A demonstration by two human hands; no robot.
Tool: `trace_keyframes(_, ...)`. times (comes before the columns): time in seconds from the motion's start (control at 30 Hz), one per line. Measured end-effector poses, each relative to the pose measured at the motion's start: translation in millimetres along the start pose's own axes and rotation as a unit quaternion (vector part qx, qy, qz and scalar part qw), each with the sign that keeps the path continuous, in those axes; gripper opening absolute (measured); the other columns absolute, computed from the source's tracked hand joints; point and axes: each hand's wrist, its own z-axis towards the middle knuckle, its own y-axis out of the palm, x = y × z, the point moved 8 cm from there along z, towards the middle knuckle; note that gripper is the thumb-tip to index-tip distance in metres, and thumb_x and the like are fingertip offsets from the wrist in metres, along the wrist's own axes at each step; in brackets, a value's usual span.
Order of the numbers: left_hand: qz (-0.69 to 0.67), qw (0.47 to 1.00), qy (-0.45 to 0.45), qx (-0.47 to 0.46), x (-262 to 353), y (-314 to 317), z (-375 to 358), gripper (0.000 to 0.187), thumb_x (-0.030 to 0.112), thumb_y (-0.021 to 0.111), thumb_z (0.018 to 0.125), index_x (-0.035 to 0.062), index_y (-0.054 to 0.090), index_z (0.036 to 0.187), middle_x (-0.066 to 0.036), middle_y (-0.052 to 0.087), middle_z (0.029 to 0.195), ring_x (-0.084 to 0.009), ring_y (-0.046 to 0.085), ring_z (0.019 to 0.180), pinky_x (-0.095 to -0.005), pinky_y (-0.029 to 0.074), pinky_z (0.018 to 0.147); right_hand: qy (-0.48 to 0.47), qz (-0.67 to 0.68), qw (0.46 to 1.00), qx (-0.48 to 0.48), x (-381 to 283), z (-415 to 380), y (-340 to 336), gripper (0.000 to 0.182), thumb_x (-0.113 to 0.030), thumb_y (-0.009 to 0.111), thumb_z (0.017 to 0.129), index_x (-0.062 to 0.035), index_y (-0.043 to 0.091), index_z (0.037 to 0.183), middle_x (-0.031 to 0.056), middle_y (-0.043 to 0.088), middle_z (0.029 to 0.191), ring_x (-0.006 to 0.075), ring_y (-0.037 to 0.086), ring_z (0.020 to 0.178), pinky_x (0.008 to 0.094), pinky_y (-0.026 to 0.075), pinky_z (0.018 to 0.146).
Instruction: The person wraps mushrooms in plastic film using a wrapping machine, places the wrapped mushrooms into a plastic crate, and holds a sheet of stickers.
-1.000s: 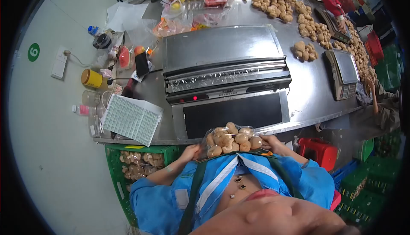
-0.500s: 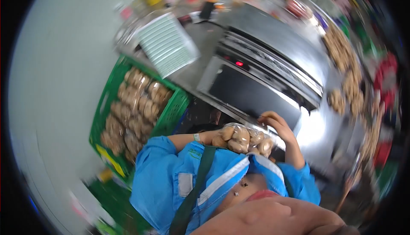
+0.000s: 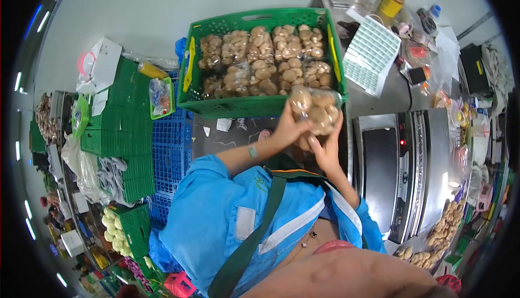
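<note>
My left hand (image 3: 292, 127) and my right hand (image 3: 328, 152) are closed around a clear plastic-wrapped pack of brown mushrooms (image 3: 323, 115), one from each side. The pack is held in front of my chest, at the near right corner of a green crate (image 3: 238, 106). Part of the pack hides the crate's rim. Inside the crate, similar mushroom packs (image 3: 261, 46) lie in two rows. My right fingers are partly hidden by the pack, and the lower mushrooms sit in shadow between my hands.
A steel wrapping machine (image 3: 379, 176) with a red light stands to the right. Beyond it, loose mushrooms (image 3: 447, 222) lie on the counter. A pale green ridged sheet (image 3: 372, 54) rests on the worktop. Stacked green crates (image 3: 127, 114) and blue crates (image 3: 172, 141) stand to the left.
My view has swung left from the machine to the green crate. The mushroom pack has moved from against my chest out toward the crate, and my right hand has joined onto it.
</note>
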Motion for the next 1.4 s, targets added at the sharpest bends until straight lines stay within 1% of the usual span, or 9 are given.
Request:
trace_keyframes(0.13,-0.043,0.972,-0.122,0.197,-16.5,-178.9,51.5,0.048,0.009,0.058,0.083,0.0027,0.036,0.126,-0.008,0.053,0.11,-0.0142,0.054,0.089,-0.027,0.048,0.074,0.042,-0.025,0.984,-0.17,6.7,65.2,86.8,0.1,-0.035,0.064,0.079,-0.0048,-0.01,0.139,0.0242,0.017,0.142,0.0309,0.027,0.129,0.0398,0.027,0.101)
trace_keyframes(0.3,0.257,0.908,-0.115,0.309,-47.3,-438.9,77.6,0.076,0.042,0.062,0.078,-0.0091,0.033,0.127,-0.025,0.048,0.121,-0.0312,0.05,0.109,-0.0354,0.04,0.09,0.065,0.086,0.989,-0.101,53.2,96.1,129.0,0.057,-0.019,0.059,0.086,-0.0008,0.031,0.133,0.0134,0.056,0.108,0.0198,0.055,0.098,0.0315,0.043,0.084)
trace_keyframes(0.43,0.415,0.868,-0.189,0.196,-98.9,-472.5,83.4,0.077,0.047,0.058,0.079,-0.0075,0.033,0.127,-0.029,0.046,0.121,-0.0389,0.046,0.112,-0.0399,0.037,0.094,0.151,0.143,0.972,-0.105,74.9,105.1,166.2,0.037,-0.012,0.054,0.088,0.0006,0.043,0.121,0.0101,0.061,0.094,0.0147,0.058,0.082,0.0272,0.046,0.076)
trace_keyframes(0.63,0.532,0.751,-0.336,0.199,-153.3,-473.9,61.5,0.061,0.033,0.056,0.082,0.0035,0.033,0.13,-0.025,0.052,0.114,-0.0378,0.05,0.107,-0.0422,0.038,0.092,0.166,0.184,0.967,-0.065,79.1,122.6,191.8,0.028,-0.013,0.052,0.09,-0.0026,0.05,0.115,0.0074,0.062,0.09,0.0121,0.057,0.077,0.0245,0.045,0.071)
trace_keyframes(0.7,0.632,0.763,-0.042,0.127,-62.2,-403.2,94.5,0.053,0.021,0.058,0.08,0.0036,0.039,0.126,-0.024,0.05,0.115,-0.0376,0.046,0.109,-0.0429,0.035,0.094,0.148,0.172,0.971,-0.072,91.4,123.4,199.4,0.025,-0.012,0.054,0.088,-0.0005,0.052,0.111,0.007,0.062,0.087,0.0115,0.057,0.075,0.024,0.046,0.069)
trace_keyframes(0.8,0.478,0.876,0.009,0.06,-29.3,-340.2,125.5,0.042,0.015,0.061,0.076,0.0048,0.05,0.115,-0.016,0.05,0.115,-0.0343,0.046,0.107,-0.0435,0.035,0.093,0.172,0.078,0.971,-0.148,75.6,132.4,225.3,0.021,-0.011,0.056,0.086,0.0016,0.056,0.104,0.0053,0.062,0.081,0.0097,0.057,0.069,0.023,0.046,0.063)
trace_keyframes(0.9,0.483,0.867,0.125,0.005,-0.7,-259.8,152.3,0.034,0.018,0.063,0.076,0.0091,0.056,0.108,-0.012,0.051,0.113,-0.03,0.047,0.106,-0.0423,0.035,0.09,0.255,-0.003,0.93,-0.264,81.0,129.8,262.5,0.02,-0.008,0.057,0.084,0.0012,0.058,0.102,0.0032,0.061,0.077,0.0076,0.055,0.062,0.0216,0.045,0.056)
trace_keyframes(1.1,0.597,0.796,0.101,-0.016,-21.9,-205.4,176.4,0.032,0.02,0.064,0.075,0.0127,0.058,0.105,-0.008,0.048,0.115,-0.0246,0.042,0.109,-0.041,0.028,0.092,-0.079,-0.101,0.978,-0.167,13.6,166.8,248.8,0.026,-0.013,0.064,0.078,-0.0081,0.06,0.104,0.0053,0.058,0.074,0.0152,0.056,0.06,0.0274,0.045,0.055)
trace_keyframes(1.4,0.664,0.741,0.089,-0.053,-47.6,-170.3,196.7,0.035,0.022,0.064,0.073,0.01,0.057,0.105,-0.007,0.053,0.105,-0.0246,0.042,0.111,-0.045,0.026,0.094,-0.17,-0.161,0.944,-0.235,24.7,197.5,222.2,0.017,-0.018,0.067,0.074,-0.0108,0.065,0.089,0.0094,0.056,0.075,0.0275,0.056,0.064,0.0342,0.046,0.057)
